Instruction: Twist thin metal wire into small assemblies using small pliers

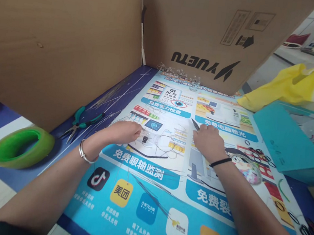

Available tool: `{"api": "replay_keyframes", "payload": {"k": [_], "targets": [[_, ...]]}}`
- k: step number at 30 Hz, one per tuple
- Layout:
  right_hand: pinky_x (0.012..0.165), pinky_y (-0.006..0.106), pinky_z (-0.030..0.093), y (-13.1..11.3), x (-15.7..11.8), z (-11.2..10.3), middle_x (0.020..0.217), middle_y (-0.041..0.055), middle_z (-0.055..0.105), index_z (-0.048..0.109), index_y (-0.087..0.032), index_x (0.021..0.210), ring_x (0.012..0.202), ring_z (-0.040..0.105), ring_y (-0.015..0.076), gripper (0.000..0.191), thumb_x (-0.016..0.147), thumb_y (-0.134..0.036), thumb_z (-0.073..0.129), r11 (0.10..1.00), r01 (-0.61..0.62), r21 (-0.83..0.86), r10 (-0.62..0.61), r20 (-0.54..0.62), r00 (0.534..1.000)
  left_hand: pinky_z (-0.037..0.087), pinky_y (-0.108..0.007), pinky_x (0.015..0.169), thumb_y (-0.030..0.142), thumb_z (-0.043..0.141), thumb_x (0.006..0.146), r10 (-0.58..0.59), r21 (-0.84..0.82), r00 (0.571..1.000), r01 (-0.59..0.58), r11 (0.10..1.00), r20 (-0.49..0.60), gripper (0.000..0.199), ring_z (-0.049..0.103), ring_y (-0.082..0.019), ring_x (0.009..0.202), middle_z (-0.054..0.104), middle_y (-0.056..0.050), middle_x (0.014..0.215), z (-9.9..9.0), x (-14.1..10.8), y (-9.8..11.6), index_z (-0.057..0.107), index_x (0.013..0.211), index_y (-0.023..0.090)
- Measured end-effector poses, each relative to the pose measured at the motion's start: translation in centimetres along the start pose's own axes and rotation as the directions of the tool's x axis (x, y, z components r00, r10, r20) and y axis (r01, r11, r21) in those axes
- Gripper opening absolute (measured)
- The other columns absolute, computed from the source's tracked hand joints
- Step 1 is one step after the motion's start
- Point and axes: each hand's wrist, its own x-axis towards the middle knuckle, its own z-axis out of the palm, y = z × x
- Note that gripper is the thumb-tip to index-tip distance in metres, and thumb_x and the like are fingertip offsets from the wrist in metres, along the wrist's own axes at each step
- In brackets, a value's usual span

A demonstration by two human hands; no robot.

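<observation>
A person's bare left hand (127,132) and right hand (209,141) work over the middle of a blue-and-white printed poster (120,217) spread on a dark blue tabletop (72,229). The right hand closes around a slim, dark, pointed tool (195,125), its tip angled toward the poster's far edge. The left hand's fingers curl in narrowly; whether they pinch a strand cannot be told. A gap separates the hands, crossed by fine, loosely looped wire (157,148).

Tall brown cardboard panels (191,29) wall in the work along the poster's far edge and beyond its left one, leaving the widest room between the forearms, toward the near edge, where a bundle of thin dark strands (149,195) lies. Small clear pieces (194,84) line the far edge at the foot of the panels.

Off the left edge sit teal-handled pliers (78,124), jaws apart, and a green roll of tape (21,148). Near the right edge, a clear rounded dish (248,170) and small black rings (259,154) rest on the poster; beyond it stand a turquoise box (292,141) and crumpled yellow material (291,87).
</observation>
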Motion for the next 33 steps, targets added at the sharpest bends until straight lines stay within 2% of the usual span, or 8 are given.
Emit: {"api": "replay_keyframes", "payload": {"k": [7,11,15,18,21,24,26,33], "targets": [[0.080,0.041,0.041,0.3,0.3,0.4,0.105,0.0200,0.049,0.051,-0.009,0.104,0.102,0.045,0.0313,0.031,0.084,-0.031,0.041,0.975,0.040,0.219,-0.015,-0.113,0.994,0.031,-0.024,0.045,0.021,0.040,0.083,-0.048,-0.179,0.999,0.045,0.983,-0.010,0.016,0.049,-0.013,0.042,0.059,0.001,0.060,-0.9,-0.1,-0.2,0.055,0.087,0.020],[0.090,0.042,0.036,0.1,0.3,0.2,0.106,0.0182,0.051,0.051,-0.010,0.105,0.106,0.042,0.0307,0.031,0.083,-0.030,0.044,0.907,0.142,0.398,-0.086,-0.154,0.984,0.044,-0.025,0.064,0.021,0.045,0.082,0.113,-0.187,0.976,-0.148,0.971,-0.184,0.019,0.061,-0.017,0.074,0.066,-0.002,0.080,-0.4,0.4,-0.4,0.063,0.090,0.020],[0.083,0.040,0.039,-0.7,-0.3,-0.8,0.094,0.0122,0.057,0.054,-0.014,0.099,0.094,0.050,0.0273,0.028,0.082,-0.035,0.047,0.761,0.218,0.611,-0.180,-0.125,0.976,0.047,-0.025,0.071,0.019,0.051,0.080,0.139,-0.356,0.932,-0.262,0.897,-0.335,0.015,0.062,-0.015,0.078,0.068,-0.002,0.082,-0.1,1.1,0.6,0.066,0.081,0.020],[0.074,0.031,0.043,-1.5,-0.9,-1.8,0.088,0.0052,0.060,0.056,-0.019,0.093,0.080,0.054,0.0188,0.027,0.084,-0.042,0.045,0.578,0.247,0.778,-0.300,-0.078,0.951,0.050,-0.024,0.062,0.018,0.057,0.077,0.047,-0.596,0.898,-0.329,0.733,-0.437,0.009,0.062,-0.015,0.076,0.068,-0.004,0.083,-0.1,2.3,2.3,0.066,0.078,0.017],[0.066,0.027,0.043,-2.0,-1.2,-2.8,0.081,0.0029,0.061,0.057,-0.019,0.087,0.075,0.055,0.0152,0.032,0.086,-0.047,0.042,0.406,0.210,0.889,-0.395,-0.036,0.918,0.051,-0.024,0.058,0.017,0.061,0.075,0.032,-0.732,0.862,-0.448,0.514,-0.505,0.004,0.064,-0.017,0.081,0.067,-0.006,0.087,-0.1,4.1,4.0,0.064,0.074,0.016],[0.060,0.025,0.043,-2.0,-1.3,-3.2,0.080,0.0040,0.062,0.056,-0.017,0.090,0.069,0.054,0.0130,0.036,0.089,-0.048,0.037,0.281,0.132,0.951,-0.446,0.008,0.895,0.053,-0.029,0.072,0.014,0.063,0.075,-0.065,-0.742,0.788,-0.544,0.391,-0.612,0.003,0.065,-0.016,0.081,0.067,-0.004,0.085,0.3,5.8,4.7,0.063,0.073,0.016],[0.058,0.024,0.042,-1.8,-1.2,-3.1,0.080,0.0045,0.061,0.056,-0.016,0.091,0.065,0.052,0.0115,0.037,0.089,-0.048,0.036,0.226,0.080,0.971,-0.469,0.037,0.883,0.052,-0.033,0.079,0.015,0.065,0.074,-0.106,-0.738,0.758,-0.578,0.349,-0.644,0.003,0.065,-0.016,0.082,0.068,-0.003,0.083,0.9,6.5,4.6,0.063,0.073,0.016],[0.065,0.026,0.042,-1.3,-0.8,-2.5,0.082,0.0042,0.061,0.059,-0.017,0.093,0.068,0.051,0.0110,0.036,0.084,-0.050,0.049,0.066,-0.113,0.991,-0.568,0.130,0.813,0.052,-0.035,0.082,0.012,0.065,0.075,-0.039,-0.736,0.771,-0.589,0.333,-0.635,0.007,0.065,-0.017,0.086,0.069,-0.003,0.085,2.5,6.6,3.4,0.067,0.074,0.019]]}}
